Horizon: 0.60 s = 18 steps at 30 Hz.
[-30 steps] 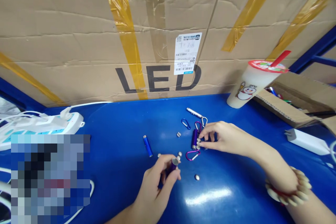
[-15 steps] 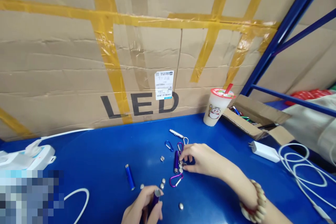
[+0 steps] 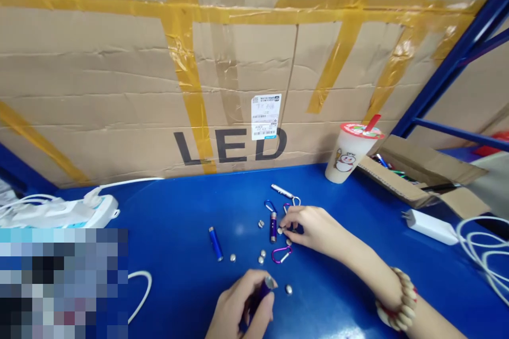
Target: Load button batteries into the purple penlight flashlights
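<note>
My left hand (image 3: pixel 246 304) is closed round a dark purple mini flashlight (image 3: pixel 267 287), whose round metal end points up. My right hand (image 3: pixel 308 225) pinches at a small silver button cell (image 3: pixel 280 231) with thumb and fingertips; the curled fingers partly hide the grip. Another button cell (image 3: pixel 289 242) lies just under that hand. Beside its fingertips is a second purple mini flashlight (image 3: pixel 273 229), with a purple carabiner (image 3: pixel 281 255) below it. A blue mini flashlight (image 3: pixel 216 244) lies farther left. Several loose button cells (image 3: pixel 262 253) are scattered between the hands.
Behind the blue table (image 3: pixel 170 217) stands a large taped cardboard box (image 3: pixel 131 90). A drink cup (image 3: pixel 350 153), an open carton (image 3: pixel 401 185) and a white charger (image 3: pixel 431 226) with coiled cable are on the right. A power strip (image 3: pixel 75 212) sits at left.
The view has shifted, so everything appears farther right and the table things higher. The small group of button cells by my right fingertips has spread apart. My left hand keeps hold of its flashlight.
</note>
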Each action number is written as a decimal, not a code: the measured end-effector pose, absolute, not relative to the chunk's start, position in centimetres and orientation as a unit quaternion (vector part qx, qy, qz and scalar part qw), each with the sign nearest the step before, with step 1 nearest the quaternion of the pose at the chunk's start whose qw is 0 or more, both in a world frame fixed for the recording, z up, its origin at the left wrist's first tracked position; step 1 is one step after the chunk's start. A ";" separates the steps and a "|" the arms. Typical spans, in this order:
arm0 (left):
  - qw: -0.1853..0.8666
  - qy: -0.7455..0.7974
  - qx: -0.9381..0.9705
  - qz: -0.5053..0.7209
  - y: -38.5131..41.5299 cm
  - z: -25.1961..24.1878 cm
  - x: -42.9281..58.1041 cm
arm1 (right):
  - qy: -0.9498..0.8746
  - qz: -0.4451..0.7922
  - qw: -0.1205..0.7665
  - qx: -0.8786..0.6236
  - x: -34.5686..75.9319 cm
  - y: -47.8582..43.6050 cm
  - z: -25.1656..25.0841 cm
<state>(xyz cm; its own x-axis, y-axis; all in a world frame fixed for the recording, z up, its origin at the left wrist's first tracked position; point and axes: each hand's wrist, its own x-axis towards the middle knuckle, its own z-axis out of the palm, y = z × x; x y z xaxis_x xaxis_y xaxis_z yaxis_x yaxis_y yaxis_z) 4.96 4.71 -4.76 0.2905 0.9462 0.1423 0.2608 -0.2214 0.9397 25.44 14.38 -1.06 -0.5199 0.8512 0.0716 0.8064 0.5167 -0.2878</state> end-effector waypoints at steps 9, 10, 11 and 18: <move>0.449 0.488 0.637 0.392 6.5 -3.5 4.1 | -0.847 0.102 0.063 -0.518 25.0 14.2 -1.1; 0.464 0.490 0.629 0.387 6.6 -3.7 4.2 | -0.847 0.107 0.067 -0.517 25.0 14.2 -1.3; 0.476 0.489 0.624 0.381 6.6 -3.9 4.2 | -0.847 0.111 0.069 -0.514 25.1 14.2 -1.4; 0.492 0.494 0.618 0.363 6.2 -3.8 4.2 | -0.847 0.130 0.078 -0.510 24.9 14.3 -1.8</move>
